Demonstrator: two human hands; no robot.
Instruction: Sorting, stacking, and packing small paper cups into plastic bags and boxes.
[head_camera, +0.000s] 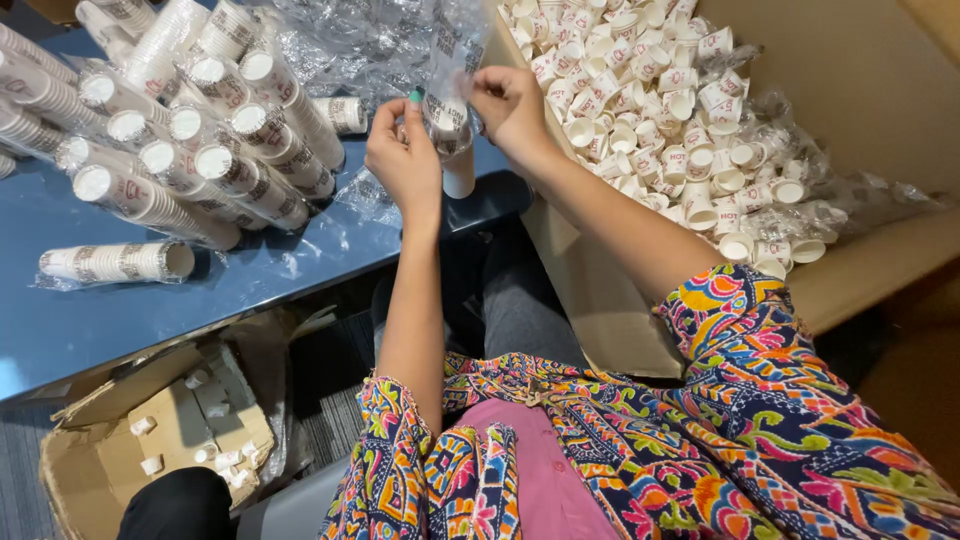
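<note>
Two hands pinching one clear plastic sleeve (447, 60) of stacked paper cups (452, 150).
Bagged cup stacks (200, 150) at nine o'clock, loose cups (660, 110) at two; left hand (403, 160) and right hand (510, 105) raised, fingertips clenched on sleeve.

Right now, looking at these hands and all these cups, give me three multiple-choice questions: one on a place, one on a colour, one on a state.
1. Where does the heap of loose paper cups lie?
A. In the big cardboard box on the person's right
B. On the blue table
C. On the person's lap

2. What colour is the table under the wrapped cup stacks?
A. Red
B. Blue
C. White

3. How is the clear plastic sleeve held?
A. It lies flat, untouched
B. One hand alone lifts it
C. The left hand and right hand both pinch it around a short stack of cups

Answers: 1 A, the loose cups fill the box; 2 B, bare blue surface shows between stacks; 3 C, both hands grip the sleeve.
</note>
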